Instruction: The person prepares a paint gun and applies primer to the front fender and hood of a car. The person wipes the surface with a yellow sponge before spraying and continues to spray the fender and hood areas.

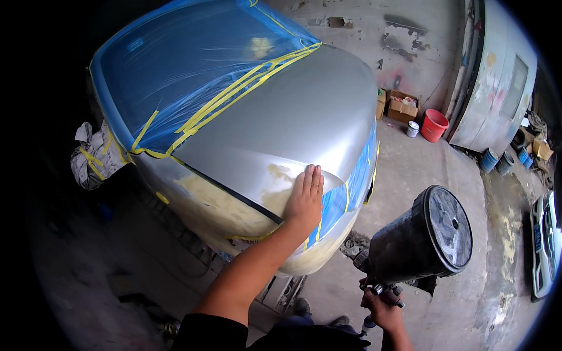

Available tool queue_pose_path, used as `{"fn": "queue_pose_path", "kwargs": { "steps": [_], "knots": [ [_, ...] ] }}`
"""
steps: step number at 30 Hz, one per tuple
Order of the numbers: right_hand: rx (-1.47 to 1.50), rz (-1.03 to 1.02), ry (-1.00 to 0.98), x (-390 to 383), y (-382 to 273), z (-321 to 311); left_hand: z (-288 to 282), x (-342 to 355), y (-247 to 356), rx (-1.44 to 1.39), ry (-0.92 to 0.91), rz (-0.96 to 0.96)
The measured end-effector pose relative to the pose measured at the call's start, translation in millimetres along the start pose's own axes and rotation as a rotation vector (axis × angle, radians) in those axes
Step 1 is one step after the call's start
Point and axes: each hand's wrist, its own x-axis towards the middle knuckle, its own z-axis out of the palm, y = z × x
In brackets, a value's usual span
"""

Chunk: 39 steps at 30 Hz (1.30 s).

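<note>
My left hand (305, 196) lies flat on the front corner of a silver car hood (281, 111), fingers stretched out and close together. Next to it the paint shows beige, sanded-looking patches (279, 172). Low on the right, my right hand (384, 310) is closed around the handle of a paint spray gun (404, 251), its large black lidded cup tilted toward me. Part of the gun's body is hidden by the cup and my fingers. The fender (225, 202) beside the hood has beige patches too.
Blue masking film (193, 64) edged with yellow tape covers the windshield; more film wraps the headlight area. A wrapped side mirror (93, 155) sticks out left. By the wall stand a red bucket (434, 126), a cardboard box (403, 106) and a small can (413, 129). Another vehicle (544, 245) stands far right.
</note>
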Motion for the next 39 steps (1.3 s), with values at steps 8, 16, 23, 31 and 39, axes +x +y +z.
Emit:
{"fn": "queue_pose_path", "kwargs": {
  "steps": [8,16,23,31,39],
  "knots": [
    [0.021,-0.081,-0.055,4,17,-15,8,-30,-199,-0.369,-0.076,-0.485],
    [0.11,0.059,0.054,-9,26,-19,10,82,-79,-0.311,0.027,-0.476],
    [0.017,0.091,0.046,-8,19,-16,8,81,16,-0.005,0.122,0.237],
    [0.058,-0.004,-0.026,4,11,-1,26,16,-246,-0.388,-0.097,-0.605],
    [0.087,0.024,-0.033,28,-8,33,17,114,-194,-0.402,-0.19,-0.475]
  ]
}}
